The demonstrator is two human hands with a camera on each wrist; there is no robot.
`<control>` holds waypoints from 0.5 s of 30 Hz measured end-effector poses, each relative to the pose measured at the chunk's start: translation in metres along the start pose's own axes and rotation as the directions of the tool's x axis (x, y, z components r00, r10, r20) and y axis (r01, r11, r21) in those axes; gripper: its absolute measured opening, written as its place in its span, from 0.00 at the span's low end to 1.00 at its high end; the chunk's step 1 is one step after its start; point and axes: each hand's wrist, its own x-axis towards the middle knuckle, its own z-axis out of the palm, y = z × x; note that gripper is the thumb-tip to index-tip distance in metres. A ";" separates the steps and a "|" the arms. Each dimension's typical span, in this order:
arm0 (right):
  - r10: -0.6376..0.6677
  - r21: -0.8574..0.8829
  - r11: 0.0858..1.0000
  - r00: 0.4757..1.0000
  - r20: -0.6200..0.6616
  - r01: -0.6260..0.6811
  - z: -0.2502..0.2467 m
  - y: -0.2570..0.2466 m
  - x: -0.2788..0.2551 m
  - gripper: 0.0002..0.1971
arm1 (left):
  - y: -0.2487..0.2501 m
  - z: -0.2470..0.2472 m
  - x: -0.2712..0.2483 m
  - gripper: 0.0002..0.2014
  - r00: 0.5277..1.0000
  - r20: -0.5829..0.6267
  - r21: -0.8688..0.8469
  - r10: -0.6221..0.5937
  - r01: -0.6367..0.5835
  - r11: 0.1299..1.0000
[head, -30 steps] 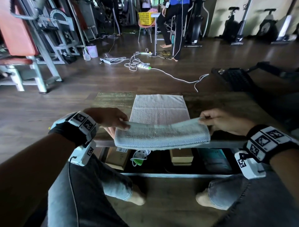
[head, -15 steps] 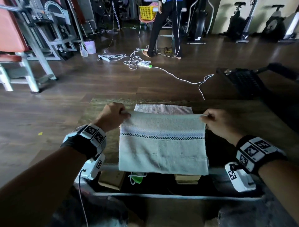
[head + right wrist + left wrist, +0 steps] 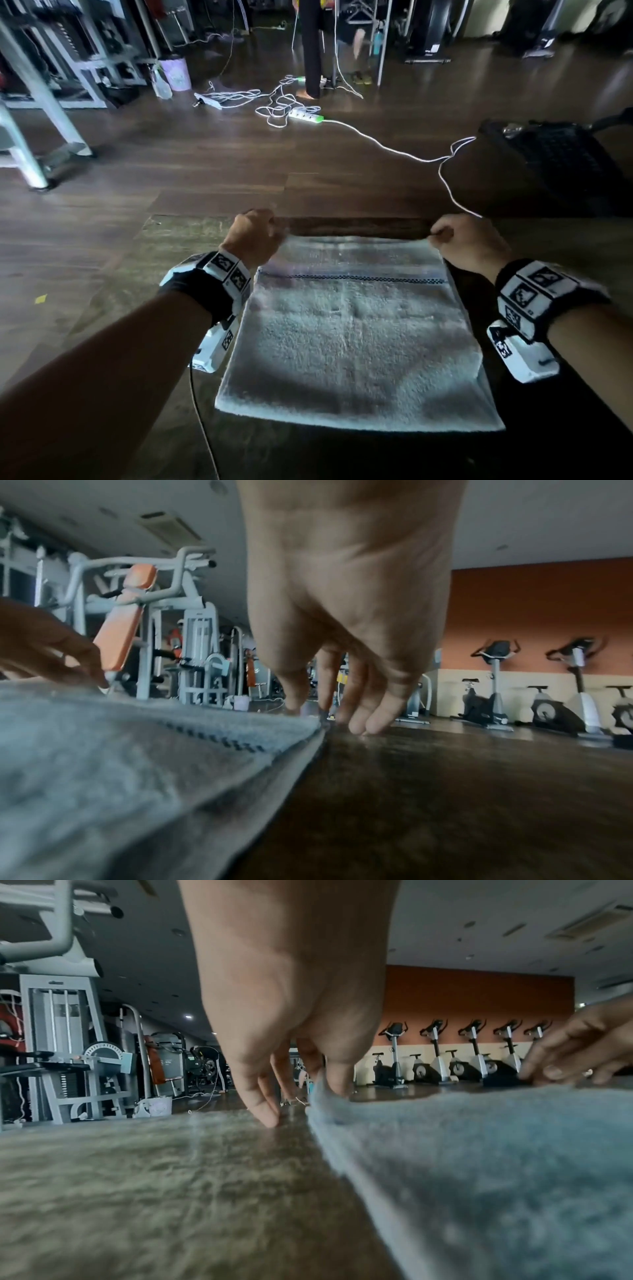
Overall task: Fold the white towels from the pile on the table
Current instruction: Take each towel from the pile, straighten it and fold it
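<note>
The white terry towel (image 3: 356,335) with a dark checked stripe lies flat on the dark wooden table (image 3: 164,274), long axis running away from the person. The left hand (image 3: 255,236) and right hand (image 3: 469,241) each pinch a far corner. Gym machines stand beyond.

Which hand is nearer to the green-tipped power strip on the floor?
Left. The left hand pinches the towel's far-left corner, almost below the power strip; the right hand holds the far-right corner, farther to the side.

White towel (image 3: 356,329), seemingly doubled, flat
</note>
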 end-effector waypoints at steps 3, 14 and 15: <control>-0.052 -0.078 0.995 0.997 0.064 0.057 0.020 0.005 0.009 0.08 | -0.009 0.018 0.005 0.11 0.997 0.077 -0.015 0.028 -0.027 1.000; -0.212 0.182 0.956 0.970 -0.121 0.232 -0.003 -0.020 -0.035 0.11 | 0.003 -0.019 -0.033 0.11 0.999 -0.018 -0.102 0.035 -0.036 0.994; -0.242 0.229 0.935 0.959 -0.147 0.271 -0.008 -0.023 -0.046 0.12 | 0.004 -0.026 -0.042 0.11 0.998 -0.032 -0.097 0.050 -0.053 0.994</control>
